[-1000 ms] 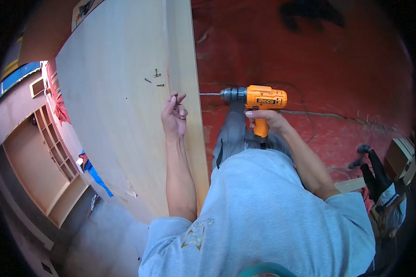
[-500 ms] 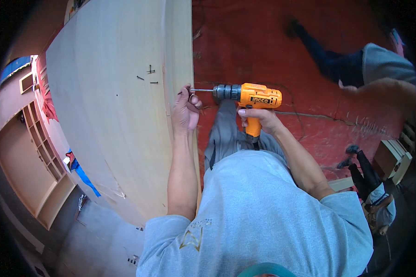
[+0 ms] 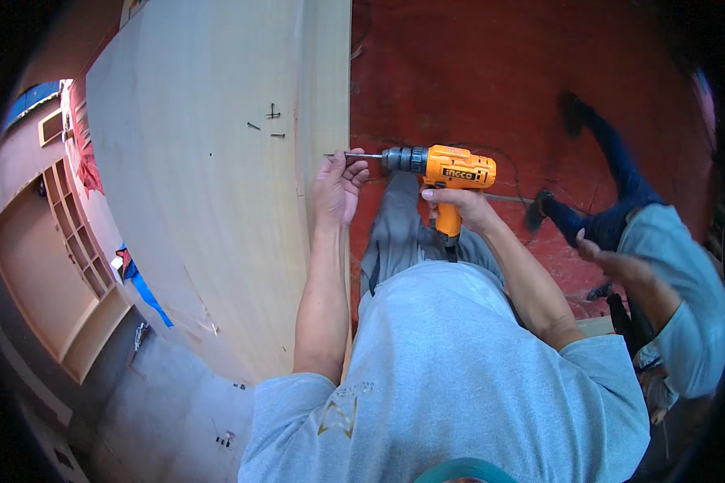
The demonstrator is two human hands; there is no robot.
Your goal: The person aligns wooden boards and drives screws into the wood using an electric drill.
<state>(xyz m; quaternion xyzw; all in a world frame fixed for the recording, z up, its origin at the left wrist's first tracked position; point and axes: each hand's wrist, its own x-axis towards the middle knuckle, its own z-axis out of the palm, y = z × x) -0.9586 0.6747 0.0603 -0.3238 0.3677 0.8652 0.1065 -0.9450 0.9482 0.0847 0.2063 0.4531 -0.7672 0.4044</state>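
My right hand [image 3: 469, 207] grips the handle of an orange and black cordless drill [image 3: 459, 161], which lies level and points left. A long thin metal bit [image 3: 373, 155] sticks out of its dark chuck. Pinched between the thumb and fingers of my left hand [image 3: 340, 193] is a thin dark screw [image 3: 329, 154], in line with the bit; its head end is hidden by the fingers. Both hands are over the right edge of a large pale wooden panel [image 3: 210, 241]. Several loose dark screws [image 3: 277, 135] lie on the panel beyond my left hand.
A red floor [image 3: 451, 72] with a dark cable spreads to the right. There a person in a grey shirt [image 3: 668, 241] is walking, with another person partly hidden behind. At the far left stands a wooden frame with compartments [image 3: 73, 241]. Small dark pieces [image 3: 225, 439] lie on the grey floor.
The screw now shows beyond my left fingertips, lined up with the bit. The panel and my hands have shifted slightly right in view. The walking person has come nearer on the right.
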